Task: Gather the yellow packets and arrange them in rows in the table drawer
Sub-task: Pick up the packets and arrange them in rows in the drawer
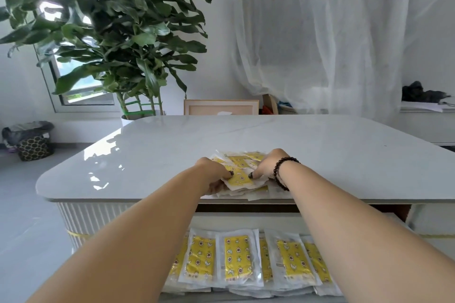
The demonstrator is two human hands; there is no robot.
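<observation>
A loose pile of yellow packets (240, 174) in clear wrappers lies on the white table (246, 135) near its front edge. My left hand (213, 171) grips the pile's left side, thumb on top. My right hand (267, 165), a dark bead bracelet on its wrist, grips the pile's right side, its thumb pressed on a packet. Below the tabletop the drawer (246, 220) stands pulled out. Inside it, several yellow packets (237, 259) lie side by side in a row; my forearms cover both ends of that row.
A large potted plant (118, 32) stands behind the table's far left corner, with a framed board (221, 107) beside it. A dark bin (32, 140) sits on the floor at left. White curtains hang at the back right.
</observation>
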